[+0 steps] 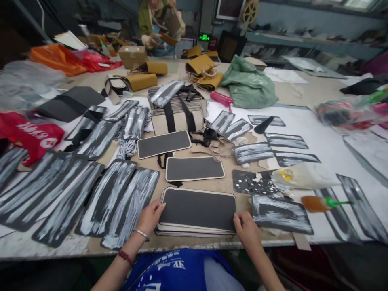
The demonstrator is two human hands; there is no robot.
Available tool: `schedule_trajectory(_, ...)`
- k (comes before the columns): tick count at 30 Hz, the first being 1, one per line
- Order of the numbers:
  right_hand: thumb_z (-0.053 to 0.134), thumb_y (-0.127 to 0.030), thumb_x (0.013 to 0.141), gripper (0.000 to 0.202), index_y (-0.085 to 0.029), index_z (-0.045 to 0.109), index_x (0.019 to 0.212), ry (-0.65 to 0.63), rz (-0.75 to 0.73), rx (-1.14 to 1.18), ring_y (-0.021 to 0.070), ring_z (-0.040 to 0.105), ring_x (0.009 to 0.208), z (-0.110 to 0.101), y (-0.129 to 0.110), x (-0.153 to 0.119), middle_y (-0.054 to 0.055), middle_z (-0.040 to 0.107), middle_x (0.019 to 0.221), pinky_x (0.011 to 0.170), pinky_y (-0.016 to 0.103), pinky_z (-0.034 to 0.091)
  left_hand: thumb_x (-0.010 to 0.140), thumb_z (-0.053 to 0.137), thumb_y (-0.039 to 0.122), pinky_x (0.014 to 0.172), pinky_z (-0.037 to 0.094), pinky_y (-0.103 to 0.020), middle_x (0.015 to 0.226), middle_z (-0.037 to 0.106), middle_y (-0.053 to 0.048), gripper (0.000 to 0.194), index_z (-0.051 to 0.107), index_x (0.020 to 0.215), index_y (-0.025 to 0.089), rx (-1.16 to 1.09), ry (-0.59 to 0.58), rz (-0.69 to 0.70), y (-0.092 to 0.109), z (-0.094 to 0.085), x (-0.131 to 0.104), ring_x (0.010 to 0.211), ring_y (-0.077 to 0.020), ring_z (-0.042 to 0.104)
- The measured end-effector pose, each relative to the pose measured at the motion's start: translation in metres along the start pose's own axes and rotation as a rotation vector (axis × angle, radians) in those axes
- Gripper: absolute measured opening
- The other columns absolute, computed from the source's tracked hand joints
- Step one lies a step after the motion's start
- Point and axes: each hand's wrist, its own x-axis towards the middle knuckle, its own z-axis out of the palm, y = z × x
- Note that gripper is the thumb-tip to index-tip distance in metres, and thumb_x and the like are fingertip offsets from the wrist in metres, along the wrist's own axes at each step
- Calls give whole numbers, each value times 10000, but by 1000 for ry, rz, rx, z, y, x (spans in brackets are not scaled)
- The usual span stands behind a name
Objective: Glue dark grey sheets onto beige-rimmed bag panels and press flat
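Observation:
A stack of black rounded panels with cream edges [197, 212] lies at the near edge of the work table [212, 184]. My left hand [150, 217] rests its fingers on the stack's left end. My right hand [247, 230] touches the stack's right corner. Two single black panels [194, 168] [163, 144] lie just beyond the stack. Several black strips brushed with white glue [121, 202] spread out to the left. More glued pieces [280, 214] lie to the right.
An orange glue bottle with a green nozzle [318, 203] and a clear glue bag [303, 176] lie at the right. A beige bag with black straps [178, 113], tan bags [203, 68], a green plastic bag [248, 85] and a red bag [30, 135] lie farther off. Another person [160, 24] works at the far side.

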Motion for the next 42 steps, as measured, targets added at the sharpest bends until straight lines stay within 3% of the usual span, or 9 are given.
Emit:
schedule_trajectory(13,306,-361,828,279,-234,361,586,48,2,-126,168,443,615,13,9,-3,25,438,621,617,310,363,745,379,440,527,301,-235,464,404,46,301,400,547,214,103,-2,-5,5,2,-2,497,-135,437)
schedule_trajectory(21,267,-417,824,313,-242,355,580,34,-26,-145,187,457,613,15,16,1,42,455,598,600,324,373,786,392,360,553,295,-226,517,412,45,262,417,579,200,92,7,-8,6,4,-3,539,-123,434)
schedule_trajectory(28,284,-467,770,322,-262,357,533,-69,-14,-136,222,473,605,14,23,7,61,473,551,580,344,364,790,444,307,555,287,-224,548,453,34,226,462,601,184,81,59,-40,3,10,-2,559,-113,434)
schedule_trajectory(42,309,-492,711,319,-256,381,509,-162,95,-148,234,484,623,7,16,10,79,499,562,574,339,351,752,505,304,538,271,-225,516,441,45,220,483,574,177,36,69,-85,1,11,-1,536,-105,414)
